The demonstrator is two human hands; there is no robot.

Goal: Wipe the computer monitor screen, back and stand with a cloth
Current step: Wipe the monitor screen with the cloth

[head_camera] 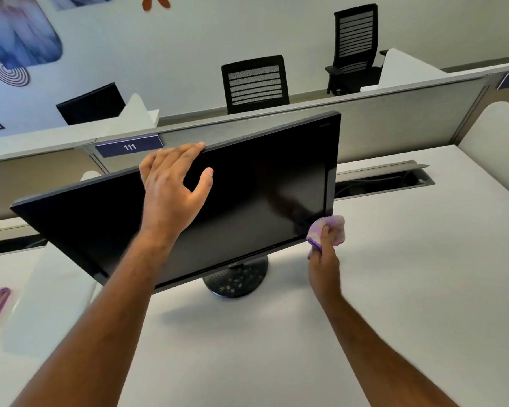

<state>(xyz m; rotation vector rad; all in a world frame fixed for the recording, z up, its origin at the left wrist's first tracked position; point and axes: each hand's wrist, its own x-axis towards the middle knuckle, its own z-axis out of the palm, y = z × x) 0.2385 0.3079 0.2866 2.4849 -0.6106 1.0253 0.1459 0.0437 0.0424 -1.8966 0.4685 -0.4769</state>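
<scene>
1. Nearest: two bare forearms reaching from the near edge over the white desk (394,289) toward the monitor (247,186).
2. Monitor at centre of desk, on a round black stand base (235,280); dark screen faces the camera, appears tilted back, and sits skewed, left end nearer.
3. Left hand (171,183) draped over the top edge left of centre, fingers curled onto the bezel and behind, thumb spread across the glass; a steadying hold.
4. Right hand (323,259) bunched round a purple cloth (326,230), wad pressed at the screen's lower right corner, touching the bezel.
5. Stage, by judgement: screen wiping in hand; back and stand probably yet to do.
6. Risks, as judgement:
   - Thumb on the glass likely to leave a smear on wiped area.
   - Hard push at the corner could swivel or tip the panel on its small base, if the top hold loosens.
   - Base shows pale specks; easy to miss under the panel.
   - Tight wad gives little contact, so streaks possible.
7. Containers: open cable trough (394,180) sunk in the desk behind the monitor at right, flap raised; dark inside, a cable faintly seen, otherwise cannot tell.
8. Further out: grey partition (394,118) with a label "111" (130,146), two black chairs (254,83) beyond, another dark monitor (91,104) far left.
</scene>
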